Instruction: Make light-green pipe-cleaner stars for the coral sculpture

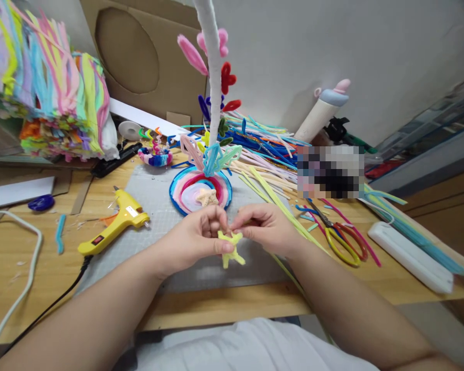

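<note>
Between my hands is a small yellow pipe-cleaner shape [234, 253] with several short points, like a star. My left hand [203, 234] pinches it between thumb and fingers. The fingertips of my right hand [265, 226] are closed at its upper edge; they hide whether they grip the shape itself. Just beyond my hands stands a round base [174, 191] coiled from blue, pink and white pipe cleaners, with a beige star-shaped piece [207, 197] on it. A white wrapped stem [215, 82] rises behind, bearing pink, red, blue and green loops.
A yellow hot glue gun [118, 224] lies on the left of the grey cutting mat [154, 257]. Scissors [342, 242], pliers with red handles [358, 242] and a white power strip [410, 257] are on the right. Pipe-cleaner bundles [50, 77] stand at the back left.
</note>
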A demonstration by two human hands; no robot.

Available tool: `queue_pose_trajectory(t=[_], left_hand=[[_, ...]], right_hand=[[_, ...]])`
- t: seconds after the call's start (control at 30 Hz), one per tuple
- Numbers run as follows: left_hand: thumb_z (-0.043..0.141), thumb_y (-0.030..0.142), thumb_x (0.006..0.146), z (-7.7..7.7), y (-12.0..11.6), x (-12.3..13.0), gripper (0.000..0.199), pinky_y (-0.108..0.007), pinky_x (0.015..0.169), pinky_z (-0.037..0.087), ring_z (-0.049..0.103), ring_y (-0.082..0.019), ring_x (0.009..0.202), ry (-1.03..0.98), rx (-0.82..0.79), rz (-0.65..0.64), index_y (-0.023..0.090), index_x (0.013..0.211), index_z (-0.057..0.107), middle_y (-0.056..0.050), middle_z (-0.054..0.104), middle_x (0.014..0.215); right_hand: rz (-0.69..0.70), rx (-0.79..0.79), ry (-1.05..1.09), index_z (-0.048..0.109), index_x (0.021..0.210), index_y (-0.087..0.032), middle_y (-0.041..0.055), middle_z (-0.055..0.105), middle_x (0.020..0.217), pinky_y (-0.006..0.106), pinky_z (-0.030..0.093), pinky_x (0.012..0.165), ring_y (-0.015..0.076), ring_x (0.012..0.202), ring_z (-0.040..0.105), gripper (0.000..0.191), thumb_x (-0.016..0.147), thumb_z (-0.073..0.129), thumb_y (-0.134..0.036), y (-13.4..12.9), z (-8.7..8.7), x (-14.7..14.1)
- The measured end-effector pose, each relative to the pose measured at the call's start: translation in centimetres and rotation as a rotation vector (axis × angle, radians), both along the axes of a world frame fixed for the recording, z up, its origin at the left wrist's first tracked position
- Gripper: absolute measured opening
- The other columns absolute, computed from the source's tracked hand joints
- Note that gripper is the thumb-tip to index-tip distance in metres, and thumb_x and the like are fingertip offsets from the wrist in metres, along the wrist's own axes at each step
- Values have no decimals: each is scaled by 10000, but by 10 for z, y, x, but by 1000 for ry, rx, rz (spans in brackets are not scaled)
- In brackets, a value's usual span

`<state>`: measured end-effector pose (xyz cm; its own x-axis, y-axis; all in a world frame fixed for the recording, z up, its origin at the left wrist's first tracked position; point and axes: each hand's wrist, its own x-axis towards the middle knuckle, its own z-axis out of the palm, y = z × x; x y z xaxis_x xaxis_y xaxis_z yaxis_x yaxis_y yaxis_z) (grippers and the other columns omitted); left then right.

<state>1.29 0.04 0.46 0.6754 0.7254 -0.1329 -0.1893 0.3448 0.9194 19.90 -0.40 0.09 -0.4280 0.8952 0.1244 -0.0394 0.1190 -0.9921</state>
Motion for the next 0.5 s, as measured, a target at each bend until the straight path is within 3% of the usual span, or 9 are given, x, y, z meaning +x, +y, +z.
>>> queue_pose_trajectory(t=[0.13, 0.3, 0.4, 0.5], left_hand=[[786, 164, 623, 0, 2, 2, 404, -184, 535, 441, 536, -78, 586, -110, 25, 119, 203, 771, 413, 54, 584, 705], [756, 145, 659, 1, 3, 2, 417, -192, 550, 423, 500, -70, 582, -91, 115, 233, 212, 750, 354, 74, 533, 677], [735, 145, 683, 0, 2, 4, 406, -205, 583, 421, 488, -73, 613, -24, 219, 305, 210, 722, 337, 66, 504, 703], [712, 162, 712, -2, -1, 4, 386, -236, 673, 429, 500, -99, 709, 68, 375, 397, 207, 694, 330, 38, 509, 755]], right_hand=[[-58, 85, -38, 724, 756, -178, 29, 689, 698, 242, 465, 561, 130, 611, 598, 73, 722, 715, -242, -1, -2, 0], [-111, 152, -218, 689, 767, -172, 7, 618, 652, 226, 380, 500, 103, 542, 499, 69, 775, 634, -212, -4, 4, 2], [-95, 222, -262, 645, 746, -172, 6, 575, 682, 245, 396, 576, 120, 619, 505, 70, 783, 587, -162, -4, 5, 0], [-77, 174, -168, 603, 764, -180, 5, 551, 721, 249, 396, 614, 123, 663, 494, 72, 808, 549, -163, -5, 2, -5]])
